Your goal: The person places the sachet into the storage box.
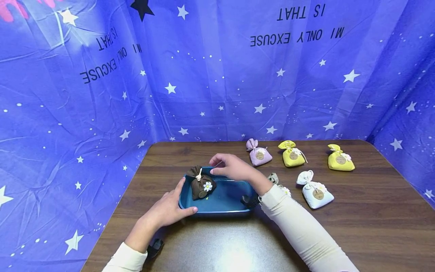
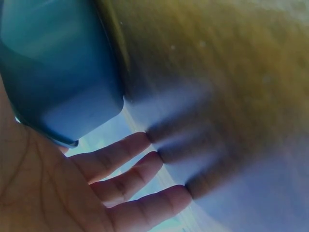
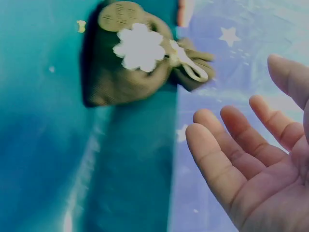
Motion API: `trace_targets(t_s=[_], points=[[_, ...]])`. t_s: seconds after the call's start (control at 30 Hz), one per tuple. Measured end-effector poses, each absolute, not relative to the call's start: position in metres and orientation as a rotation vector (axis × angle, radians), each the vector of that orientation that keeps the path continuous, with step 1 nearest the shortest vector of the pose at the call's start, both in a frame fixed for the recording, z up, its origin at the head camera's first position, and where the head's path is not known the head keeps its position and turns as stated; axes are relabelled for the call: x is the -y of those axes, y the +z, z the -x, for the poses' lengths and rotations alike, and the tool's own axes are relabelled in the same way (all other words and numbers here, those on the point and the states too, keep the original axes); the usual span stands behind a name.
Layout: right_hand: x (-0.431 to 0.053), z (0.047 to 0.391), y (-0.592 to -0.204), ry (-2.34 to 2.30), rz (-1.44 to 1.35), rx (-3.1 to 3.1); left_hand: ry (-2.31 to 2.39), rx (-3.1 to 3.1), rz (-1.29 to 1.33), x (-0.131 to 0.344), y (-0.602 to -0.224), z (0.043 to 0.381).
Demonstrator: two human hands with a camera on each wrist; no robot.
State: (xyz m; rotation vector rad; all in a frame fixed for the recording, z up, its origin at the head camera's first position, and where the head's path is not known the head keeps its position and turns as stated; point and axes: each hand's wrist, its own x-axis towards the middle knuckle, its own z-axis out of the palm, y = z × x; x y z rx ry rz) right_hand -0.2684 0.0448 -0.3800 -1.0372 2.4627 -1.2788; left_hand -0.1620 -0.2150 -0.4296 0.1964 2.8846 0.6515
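Observation:
A brown drawstring sachet [image 1: 203,187] with a white flower and a round tag leans in the left end of a blue plastic bin [image 1: 224,196]. At that end my left hand [image 1: 170,207] spreads round the corner, thumb by the front rim and index finger along the side; in the left wrist view, three fingers [image 2: 125,179] reach out straight, their tips at the table. Over the bin's far rim hovers my right hand [image 1: 234,167], holding nothing. The right wrist view has its relaxed fingers [image 3: 241,140] apart from the brown sachet [image 3: 130,72].
On the right half of the wooden table [image 1: 374,211] lie a lilac sachet [image 1: 259,155], two yellow sachets [image 1: 293,158] and a white sachet [image 1: 316,194]. A greyish sachet [image 1: 273,177] is partly hidden behind my right forearm. A blue starry curtain [image 1: 217,94] surrounds the table.

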Motion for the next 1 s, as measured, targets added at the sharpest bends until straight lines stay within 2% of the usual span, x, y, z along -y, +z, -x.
trace_targets(t_s=[0.43, 1.0], points=[[-0.103, 0.262, -0.359, -1.534, 1.009, -2.307, 0.637, -2.896, -0.219, 0.214, -0.431, 0.164], [-0.198, 0.256, -0.37, -1.736, 0.684, -2.294, 0.639, -2.893, -0.215, 0.214, -0.429, 0.162]])
